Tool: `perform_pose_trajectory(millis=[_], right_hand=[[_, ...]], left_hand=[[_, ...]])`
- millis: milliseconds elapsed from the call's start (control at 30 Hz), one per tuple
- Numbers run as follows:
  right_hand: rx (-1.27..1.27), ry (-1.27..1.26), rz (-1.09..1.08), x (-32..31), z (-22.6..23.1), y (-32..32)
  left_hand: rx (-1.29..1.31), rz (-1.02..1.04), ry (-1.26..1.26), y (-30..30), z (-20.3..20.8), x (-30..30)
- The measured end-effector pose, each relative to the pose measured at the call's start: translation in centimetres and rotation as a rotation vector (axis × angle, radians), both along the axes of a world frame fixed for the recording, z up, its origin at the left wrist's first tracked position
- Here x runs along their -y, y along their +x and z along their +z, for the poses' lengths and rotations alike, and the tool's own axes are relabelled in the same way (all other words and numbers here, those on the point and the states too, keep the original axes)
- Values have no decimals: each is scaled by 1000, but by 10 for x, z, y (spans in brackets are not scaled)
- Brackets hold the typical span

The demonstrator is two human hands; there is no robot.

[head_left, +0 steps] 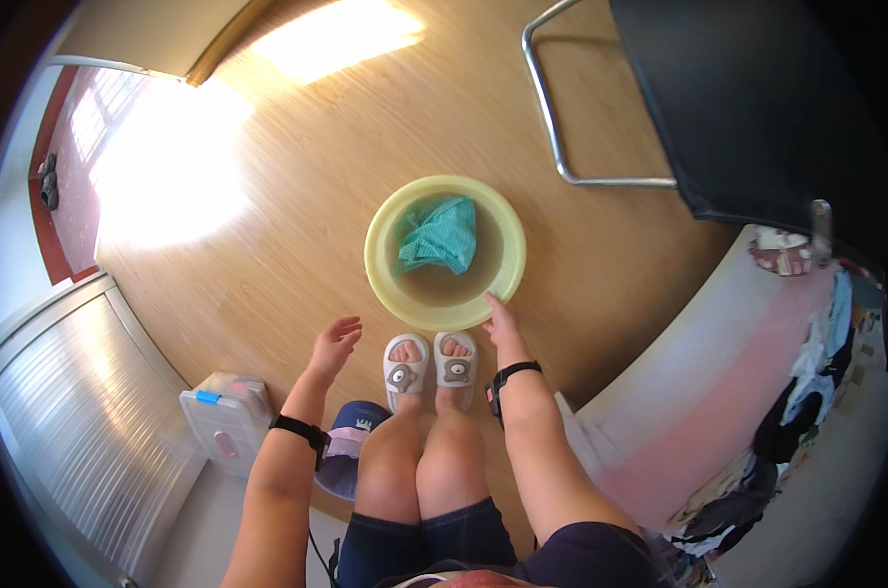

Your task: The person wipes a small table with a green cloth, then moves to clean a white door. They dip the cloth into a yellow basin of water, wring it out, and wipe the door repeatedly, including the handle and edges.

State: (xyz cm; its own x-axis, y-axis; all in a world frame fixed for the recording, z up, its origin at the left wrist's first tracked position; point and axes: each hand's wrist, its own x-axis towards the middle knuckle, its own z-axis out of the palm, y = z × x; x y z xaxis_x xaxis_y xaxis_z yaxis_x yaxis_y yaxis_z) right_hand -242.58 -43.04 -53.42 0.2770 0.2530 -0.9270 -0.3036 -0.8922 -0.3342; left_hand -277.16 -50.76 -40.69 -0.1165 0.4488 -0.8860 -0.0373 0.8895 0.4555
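Note:
A round pale-yellow basin (377,284) stands on the wooden floor in front of my feet. It holds cloudy, brownish water, with a wet turquoise checked cloth (442,235) bunched up and partly under the surface. My right hand (500,318) is at the basin's near right rim, a finger over the edge and the thumb low on the outside. Apart from the basin, to its lower left, my left hand (338,346) hovers with fingers stretched out and nothing in them. Each forearm wears a black strap.
My feet in white slippers (405,365) are close to the basin. A navy-and-pink cap (351,441) and a clear lidded box (223,421) lie left of my legs. A black chair with a metal frame (561,147) stands far right, above a bed (698,382) with clothes along it.

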Motion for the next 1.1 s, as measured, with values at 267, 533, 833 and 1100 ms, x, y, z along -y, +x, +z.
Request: perform_pose_trajectory(millis=[267,533,833,1100], right_hand=[[-329,252,-33,18,16,10],[-493,351,-250,76,163,11],[-373,484,-475,228,415,45],[-269,560,-854,385,583,92]], left_hand=[[36,-128,-163,-4,-11,12],[121,66,22,29,118,-32],[497,-257,141,106,348,-26],[758,-702,75,250,492,19]])
